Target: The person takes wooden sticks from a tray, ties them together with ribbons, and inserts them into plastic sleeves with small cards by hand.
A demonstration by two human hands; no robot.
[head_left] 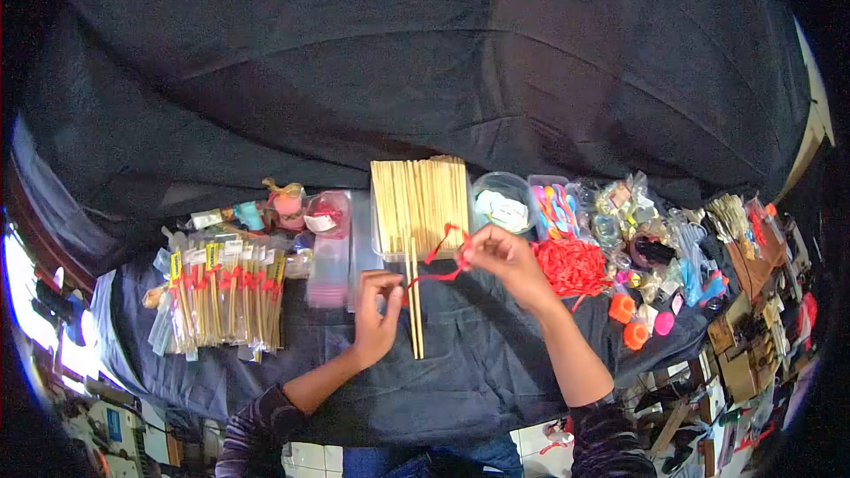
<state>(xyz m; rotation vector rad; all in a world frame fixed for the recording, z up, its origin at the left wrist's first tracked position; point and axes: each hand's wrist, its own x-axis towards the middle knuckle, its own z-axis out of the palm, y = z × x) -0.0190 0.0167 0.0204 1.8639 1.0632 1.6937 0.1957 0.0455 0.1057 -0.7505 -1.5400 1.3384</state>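
Note:
A pair of wooden chopsticks (414,323) stands out lengthwise in the middle, its upper part in front of a container of chopsticks (421,204). A thin red ribbon (436,277) crosses the pair and loops up to the right. My right hand (506,264) pinches the ribbon right of the chopsticks. Just left of them, my left hand (376,323) is closed with curled fingers, and a bit of red ribbon shows at its fingertips. Whether these fingers also touch the chopsticks is hard to see.
Packed chopsticks with red ribbons (228,301) lie at left. A pile of red ribbons (571,267) is at right, near a round tub of white labels (503,205) and a box of colourful spoons (553,208). Small orange items (635,335) lie farther right on the dark cloth (496,372).

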